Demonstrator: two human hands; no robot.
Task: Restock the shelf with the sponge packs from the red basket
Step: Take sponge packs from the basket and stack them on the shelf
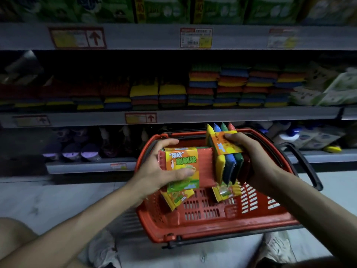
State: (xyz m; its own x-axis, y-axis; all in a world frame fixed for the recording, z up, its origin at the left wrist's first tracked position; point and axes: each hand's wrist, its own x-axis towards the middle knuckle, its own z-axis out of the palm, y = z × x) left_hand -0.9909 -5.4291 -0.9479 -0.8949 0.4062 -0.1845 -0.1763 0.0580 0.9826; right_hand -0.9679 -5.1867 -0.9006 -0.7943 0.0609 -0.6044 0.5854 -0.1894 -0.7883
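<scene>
My left hand (pixel 157 171) grips a sponge pack (pixel 201 167) lying flat, its orange and green label facing up, above the red basket (pixel 202 227). My right hand (pixel 255 157) holds a second sponge pack (pixel 225 151) on edge, showing yellow, blue, green and red sponges. The two packs touch. Two more packs lie inside the basket: one (pixel 176 199) at the left and one (pixel 226 192) under the held packs. The middle shelf (pixel 251 112) carries stacks of sponge packs (pixel 231 88), lower on the left than on the right.
The basket stands on the pale floor in front of the shelving, its black handle (pixel 305 167) folded to the right. The bottom shelf (pixel 87 165) holds dark round items and white bags. Green boxes fill the top shelf. My shoes show below the basket.
</scene>
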